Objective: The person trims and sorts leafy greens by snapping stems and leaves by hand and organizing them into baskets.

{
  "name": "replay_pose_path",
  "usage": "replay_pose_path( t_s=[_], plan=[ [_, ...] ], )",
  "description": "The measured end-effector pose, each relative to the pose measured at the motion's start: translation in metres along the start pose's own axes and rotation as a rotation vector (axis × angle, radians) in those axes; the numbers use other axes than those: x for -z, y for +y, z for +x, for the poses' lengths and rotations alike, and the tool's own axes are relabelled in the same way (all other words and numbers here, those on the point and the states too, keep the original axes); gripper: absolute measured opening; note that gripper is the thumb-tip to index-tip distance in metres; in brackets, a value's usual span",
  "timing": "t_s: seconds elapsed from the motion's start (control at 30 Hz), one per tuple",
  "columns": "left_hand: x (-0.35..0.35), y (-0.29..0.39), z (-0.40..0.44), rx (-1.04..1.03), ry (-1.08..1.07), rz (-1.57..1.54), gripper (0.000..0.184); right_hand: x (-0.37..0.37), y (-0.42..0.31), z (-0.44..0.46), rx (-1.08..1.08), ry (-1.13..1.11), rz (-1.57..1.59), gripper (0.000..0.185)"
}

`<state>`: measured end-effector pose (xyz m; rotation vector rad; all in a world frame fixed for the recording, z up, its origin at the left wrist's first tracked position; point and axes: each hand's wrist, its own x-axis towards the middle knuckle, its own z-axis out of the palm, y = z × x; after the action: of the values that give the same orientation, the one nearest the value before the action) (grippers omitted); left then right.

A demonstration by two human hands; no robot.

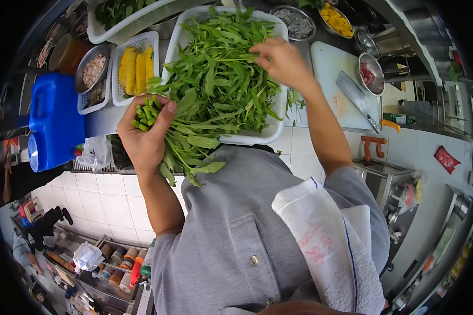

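Clasping a bunch of leafy greens (194, 131) by its stems, the left hand (147, 128) sits at the near left corner of a large white basket (252, 139). Thumb and fingers wrap the bunch, the green stem ends poke out above the fist, and the leaves trail to the right and down, some in front of the wearer's grey shirt (220, 210). Heaped in the basket are more loose greens (215, 73), piled above the rim. Over the right side of that heap is the right hand (281, 60), its fingers bent towards the leaves (whether they pinch any, I cannot tell).

Left of the large basket, yellow pieces (141, 71) lie in a smaller white basket (155, 39). Further left, near the counter's edge, stands a blue jug (60, 118). To the right, a knife (356, 94) lies on a white cutting board (328, 65), with a metal bowl (377, 88) of reddish pieces at the board's right edge. A white towel (326, 236) with a blue stripe hangs over the wearer's right shoulder.
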<state>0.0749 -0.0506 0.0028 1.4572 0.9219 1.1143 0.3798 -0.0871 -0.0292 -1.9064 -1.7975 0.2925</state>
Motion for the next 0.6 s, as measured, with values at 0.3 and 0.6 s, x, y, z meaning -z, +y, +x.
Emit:
replay_pose_path(
  t_s=[0.3, 0.6],
  plan=[
    [-0.009, 0.002, -0.003, 0.07, 0.043, -0.005, 0.01, 0.006, -0.021, -0.011, 0.227, 0.343, -0.082, 0.013],
    [-0.052, -0.008, 0.006, 0.094, 0.013, -0.145, 0.01, -0.019, -0.09, -0.038, 0.417, 0.25, 0.043, 0.018]
  ],
)
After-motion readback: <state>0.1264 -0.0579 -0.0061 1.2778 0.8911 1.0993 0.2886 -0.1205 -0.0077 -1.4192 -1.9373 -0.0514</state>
